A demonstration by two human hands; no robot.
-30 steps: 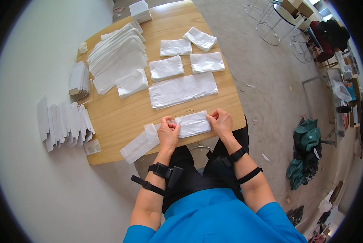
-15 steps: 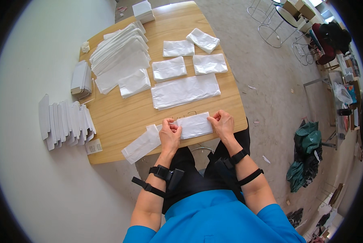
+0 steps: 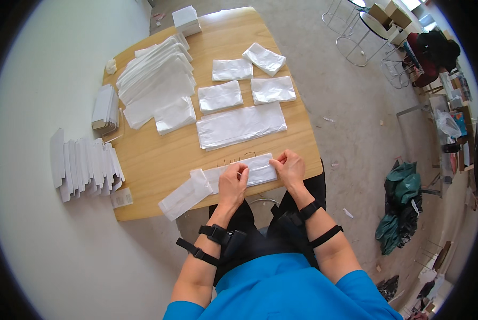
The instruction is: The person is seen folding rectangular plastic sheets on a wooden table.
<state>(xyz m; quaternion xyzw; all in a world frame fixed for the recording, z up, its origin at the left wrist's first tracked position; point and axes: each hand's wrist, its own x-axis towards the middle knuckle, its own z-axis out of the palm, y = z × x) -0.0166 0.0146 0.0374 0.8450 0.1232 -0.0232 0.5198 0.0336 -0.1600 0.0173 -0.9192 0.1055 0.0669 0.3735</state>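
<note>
A thin white sheet (image 3: 261,169), folded into a long flat strip, lies along the table's near edge. It looks like soft plastic film, though I cannot be sure of the material. My left hand (image 3: 232,185) rests over its middle, with fingers curled and closed on the upper layer. At the strip's right end, my right hand (image 3: 291,169) pinches the edge between thumb and fingers. Left of my left hand, the strip meets another loose white piece (image 3: 184,196) that slants toward the table's corner and overhangs the edge.
Beyond my hands lie a longer folded white stack (image 3: 242,126) and several smaller folded packets (image 3: 221,96). Fanned white sheets (image 3: 156,74) spread at left. White cartons (image 3: 87,166) stand beside the wall; a white block (image 3: 186,20) sits at the far edge. A person (image 3: 428,56) sits at far right.
My left hand has slid rightward along the strip, uncovering more of it on the left. My right hand stays at the right end. The whole view has shifted slightly.
</note>
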